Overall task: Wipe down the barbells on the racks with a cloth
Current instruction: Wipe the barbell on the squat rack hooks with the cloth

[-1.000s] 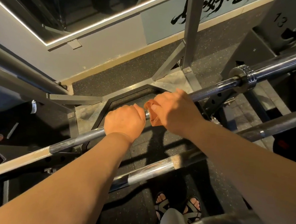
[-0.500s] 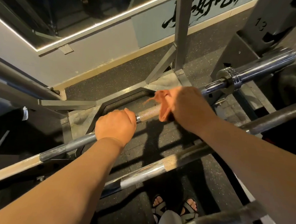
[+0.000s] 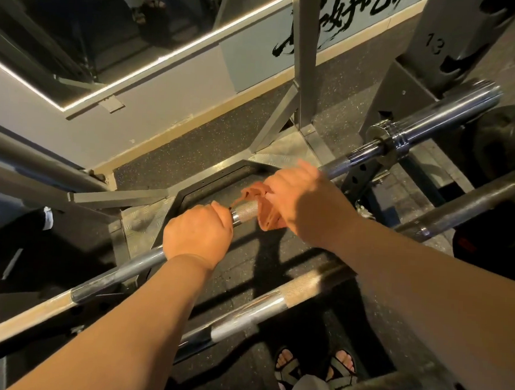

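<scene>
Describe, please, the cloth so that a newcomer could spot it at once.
Find the upper barbell crossing the rack diagonally, gripped by the left hand. The cloth is bunched round its knurled shaft under the right hand. It is the only soft orange thing among grey metal.

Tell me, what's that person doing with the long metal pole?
A person is cleaning a barbell that lies across a rack. Their left hand grips the bar to steady it. Their right hand holds an orange cloth wrapped round the rough, bumpy part of the bar, just beside the left hand. A second bar lies nearer to them, with no hand on it.
</scene>
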`<state>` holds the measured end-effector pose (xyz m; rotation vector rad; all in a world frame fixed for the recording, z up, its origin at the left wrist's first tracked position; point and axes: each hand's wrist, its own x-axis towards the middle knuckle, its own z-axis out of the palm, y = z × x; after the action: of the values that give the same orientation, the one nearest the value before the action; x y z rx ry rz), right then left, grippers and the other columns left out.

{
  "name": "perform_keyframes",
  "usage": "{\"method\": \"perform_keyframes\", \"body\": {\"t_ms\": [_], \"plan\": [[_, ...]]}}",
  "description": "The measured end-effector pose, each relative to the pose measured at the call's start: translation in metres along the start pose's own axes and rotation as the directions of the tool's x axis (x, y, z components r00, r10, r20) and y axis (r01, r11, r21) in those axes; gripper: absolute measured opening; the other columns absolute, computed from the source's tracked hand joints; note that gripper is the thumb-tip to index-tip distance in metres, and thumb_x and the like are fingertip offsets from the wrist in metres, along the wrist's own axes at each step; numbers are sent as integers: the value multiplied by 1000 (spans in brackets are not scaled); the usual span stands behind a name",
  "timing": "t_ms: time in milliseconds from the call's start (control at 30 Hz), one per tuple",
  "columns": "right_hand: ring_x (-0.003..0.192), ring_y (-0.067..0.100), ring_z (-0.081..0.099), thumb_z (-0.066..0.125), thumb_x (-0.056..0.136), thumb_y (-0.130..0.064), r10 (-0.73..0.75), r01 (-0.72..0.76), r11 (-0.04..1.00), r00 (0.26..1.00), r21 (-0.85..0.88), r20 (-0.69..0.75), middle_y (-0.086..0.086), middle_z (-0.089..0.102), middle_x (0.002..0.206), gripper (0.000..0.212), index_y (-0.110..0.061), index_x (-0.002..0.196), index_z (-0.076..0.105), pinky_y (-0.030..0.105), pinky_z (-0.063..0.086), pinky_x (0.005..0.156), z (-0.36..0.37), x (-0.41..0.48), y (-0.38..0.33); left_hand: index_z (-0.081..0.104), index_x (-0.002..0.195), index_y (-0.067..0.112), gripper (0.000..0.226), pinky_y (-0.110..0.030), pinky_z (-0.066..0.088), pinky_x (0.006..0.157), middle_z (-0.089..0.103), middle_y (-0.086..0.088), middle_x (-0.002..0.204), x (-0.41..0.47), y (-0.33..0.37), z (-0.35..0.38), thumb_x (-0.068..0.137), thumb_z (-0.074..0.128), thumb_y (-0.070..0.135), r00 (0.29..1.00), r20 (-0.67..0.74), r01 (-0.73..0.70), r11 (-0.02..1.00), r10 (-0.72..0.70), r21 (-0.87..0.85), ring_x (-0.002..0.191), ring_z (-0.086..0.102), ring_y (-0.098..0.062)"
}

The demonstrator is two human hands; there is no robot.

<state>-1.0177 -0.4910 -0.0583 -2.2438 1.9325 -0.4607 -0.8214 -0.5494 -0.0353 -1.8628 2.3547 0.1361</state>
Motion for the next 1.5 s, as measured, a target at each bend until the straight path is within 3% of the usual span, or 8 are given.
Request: {"method": "perform_keyframes", "body": {"t_ms": [167, 300, 467, 700, 1033, 1200, 1300, 1500], "plan": [[107, 26, 56, 42, 103, -32, 385, -383, 903, 922, -196, -29, 7, 57, 102, 32, -5, 112, 56, 53, 16, 125, -8, -2, 9, 51, 66, 17, 51, -33, 45, 56, 52, -1, 61, 0, 0, 1, 107, 26, 32, 1000, -8, -30, 999, 30, 17, 54, 51, -18], [109, 23, 54, 47, 101, -37, 177, -131, 973, 953, -192, 245, 3, 59, 115, 32, -19, 126, 53, 47, 30, 109, -4, 24, -35, 53, 68, 17, 50, -33, 42, 58, 50, -1, 61, 3, -1, 6, 107, 25, 32, 1000, -5, -25, 999, 25, 33, 57, 52, -22], [88, 16, 57, 44, 107, -33, -57, 54, 997, 997, 50, 53, -1, 62, 101, 26, -15, 116, 60, 35, 49, 91, -8, 3, 2, 55, 70, 15, 50, -34, 46, 61, 51, -2, 64, 4, -2, 7, 106, 26, 33, 1000, 2, 3, 1000, -3, 26, 61, 54, -27], [108, 27, 53, 43, 105, -33, 285, -292, 953, 954, -81, -92, 6, 59, 104, 30, -12, 114, 63, 47, 30, 116, 2, -7, 17, 56, 68, 15, 51, -38, 55, 64, 55, -4, 64, 2, -1, 3, 107, 26, 32, 1000, -4, 7, 1000, -7, 0, 62, 59, -27], [98, 23, 59, 40, 105, -39, 250, -253, 967, 965, -29, -74, 0, 62, 98, 28, -19, 107, 60, 45, 25, 120, -1, 2, 4, 54, 79, 16, 46, -35, 38, 65, 48, 3, 70, 9, 1, -2, 109, 22, 30, 995, 85, -49, 995, 57, -89, 69, 54, -23], [69, 22, 43, 45, 103, -30, 124, -150, 985, 961, -90, -248, 0, 45, 77, 28, -11, 90, 61, 47, 43, 94, 3, 3, 16, 46, 70, 18, 45, -36, 37, 65, 47, 0, 68, 23, 10, 3, 107, 25, 30, 997, 76, 5, 994, 3, -112, 65, 45, -25], [78, 26, 52, 59, 100, -24, -55, 49, 978, 998, -203, -25, 5, 54, 85, 16, -10, 94, 64, 50, 45, 94, -6, 0, 31, 46, 68, 20, 46, -34, 33, 64, 41, 3, 64, 22, 9, 8, 107, 25, 31, 999, 53, 8, 996, -3, -85, 61, 42, -23], [96, 23, 50, 28, 102, -39, 257, -251, 950, 966, -185, 10, -3, 55, 95, 37, -23, 109, 62, 47, 28, 108, 11, 13, -17, 47, 71, 20, 41, -32, 30, 56, 46, 4, 70, 24, 9, 8, 106, 27, 30, 999, 45, -9, 998, 11, -55, 57, 43, -17]]}}
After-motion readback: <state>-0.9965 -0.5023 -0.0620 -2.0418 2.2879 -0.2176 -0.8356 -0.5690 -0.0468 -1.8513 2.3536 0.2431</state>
